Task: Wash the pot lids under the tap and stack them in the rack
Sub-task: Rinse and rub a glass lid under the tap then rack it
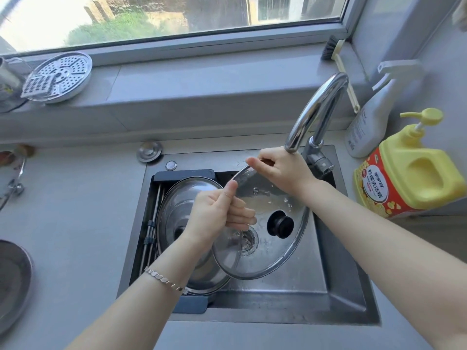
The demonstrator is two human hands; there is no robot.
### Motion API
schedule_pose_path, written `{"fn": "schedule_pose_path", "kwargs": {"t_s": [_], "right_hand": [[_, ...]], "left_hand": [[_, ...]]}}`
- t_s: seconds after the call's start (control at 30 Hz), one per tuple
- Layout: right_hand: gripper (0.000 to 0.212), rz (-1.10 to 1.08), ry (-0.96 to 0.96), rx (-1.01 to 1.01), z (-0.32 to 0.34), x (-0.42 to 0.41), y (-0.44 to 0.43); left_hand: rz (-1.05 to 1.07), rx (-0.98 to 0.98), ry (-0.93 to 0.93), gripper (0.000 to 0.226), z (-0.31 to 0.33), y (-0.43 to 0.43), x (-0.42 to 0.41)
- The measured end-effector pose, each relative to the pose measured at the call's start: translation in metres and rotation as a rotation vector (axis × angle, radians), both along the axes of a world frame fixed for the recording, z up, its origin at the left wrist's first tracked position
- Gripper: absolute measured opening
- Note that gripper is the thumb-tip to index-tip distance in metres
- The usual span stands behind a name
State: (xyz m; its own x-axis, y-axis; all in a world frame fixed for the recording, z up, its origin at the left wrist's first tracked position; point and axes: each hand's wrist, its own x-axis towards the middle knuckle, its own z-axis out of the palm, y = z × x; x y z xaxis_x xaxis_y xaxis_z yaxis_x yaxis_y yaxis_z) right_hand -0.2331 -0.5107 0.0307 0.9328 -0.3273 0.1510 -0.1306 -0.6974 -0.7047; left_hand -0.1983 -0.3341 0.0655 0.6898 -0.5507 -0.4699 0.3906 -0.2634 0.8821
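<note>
My left hand (217,210) and right hand (283,170) both grip the glass lid (278,251) by its rim, under the tap (316,109).

Bare forearms, silver link bracelet (165,280) on left wrist

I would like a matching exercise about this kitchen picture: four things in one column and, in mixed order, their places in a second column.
Things
1. glass lid
2. steel lid
3. yellow soap bottle
4. perforated steamer plate

Places
a. on the windowsill
b. lying in the rack
c. held over the sink
d. on the counter, right of the tap

Pairs: 1-c, 2-b, 3-d, 4-a
</note>
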Motion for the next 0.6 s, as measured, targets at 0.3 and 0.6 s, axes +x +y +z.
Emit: {"fn": "schedule_pose_path", "kwargs": {"t_s": [0.3,0.6], "right_hand": [[0.053,-0.307,0.175,0.271,-0.022,-0.004,-0.013],[0.051,-0.656,0.522,0.693,-0.038,-0.061,-0.016]], "left_hand": [[0.338,-0.067,0.180,0.045,-0.014,0.003,-0.012],[0.716,-0.179,0.324,0.043,-0.006,-0.028,-0.015]]}}
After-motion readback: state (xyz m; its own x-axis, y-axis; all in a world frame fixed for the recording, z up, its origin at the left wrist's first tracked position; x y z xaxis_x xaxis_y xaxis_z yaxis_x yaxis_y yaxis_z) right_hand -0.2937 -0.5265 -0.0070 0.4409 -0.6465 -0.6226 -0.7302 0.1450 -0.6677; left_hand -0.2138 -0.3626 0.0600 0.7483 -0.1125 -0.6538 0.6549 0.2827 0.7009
